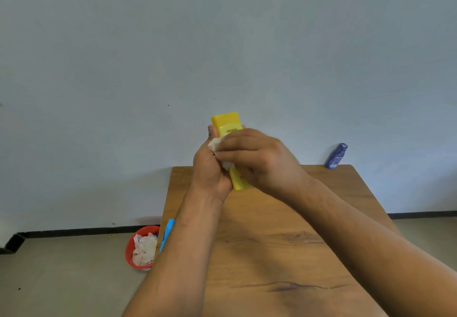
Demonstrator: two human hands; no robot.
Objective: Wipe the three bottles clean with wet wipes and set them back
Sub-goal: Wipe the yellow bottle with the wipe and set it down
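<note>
Two bare arms [358, 237] reach out low over the brown worktop [272, 254] and meet above its far half. The left hand [210, 168] stands upright, fingers curled round the yellow bottle [226, 122] from the left. The right hand [257, 155] lies across the front of the bottle, fingers bent, pressing a crumpled white wipe [214, 144] against it. The bottle is held up off the worktop, leaning a little. A blue bottle [336, 156] sits at the worktop's far right corner. A red bin [129, 252] with used wipes is on the floor left of the worktop. A blue pack [168, 232] pokes out at the worktop's left edge.
</note>
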